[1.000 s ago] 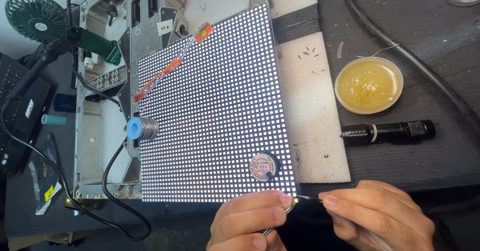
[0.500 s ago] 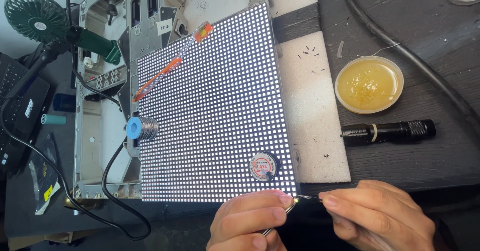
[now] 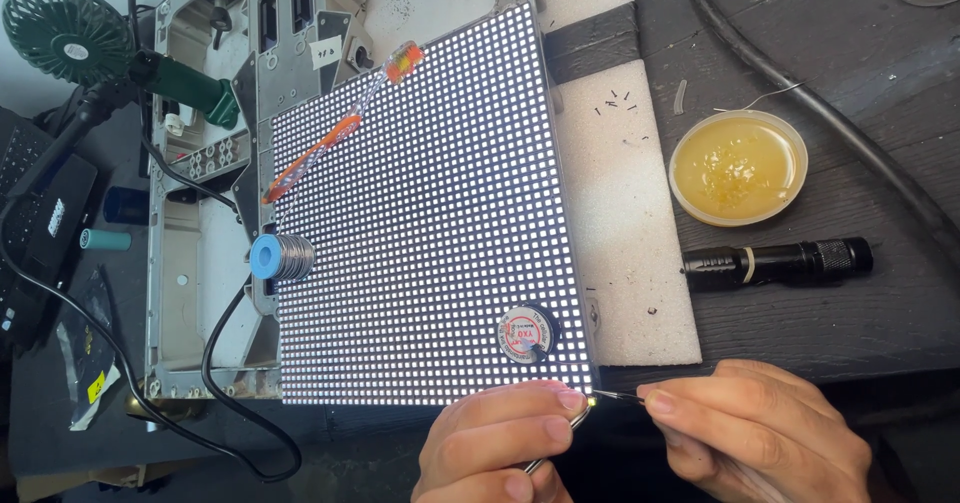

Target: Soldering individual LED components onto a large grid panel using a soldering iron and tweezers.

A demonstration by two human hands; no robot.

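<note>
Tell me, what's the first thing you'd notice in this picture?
The glowing white dotted light panel fills the middle. At its bottom right corner, the left hand and right hand pinch thin metal tools. A round dish of yellow paste sits to the right, above a black torch.

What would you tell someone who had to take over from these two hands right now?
Left hand: fingers pinch metal tweezers, tip at the near right corner of the lit LED panel.
Right hand: fingers pinch a thin dark tool aimed at the same corner.
On the panel: small round disc, orange screwdriver, solder spool at its left edge.
On the table to the right: dish of yellow paste, black torch.
Done: panel is lit all over.
Left: the work at that corner is in progress; what sits between the tips is too small to tell.
</note>
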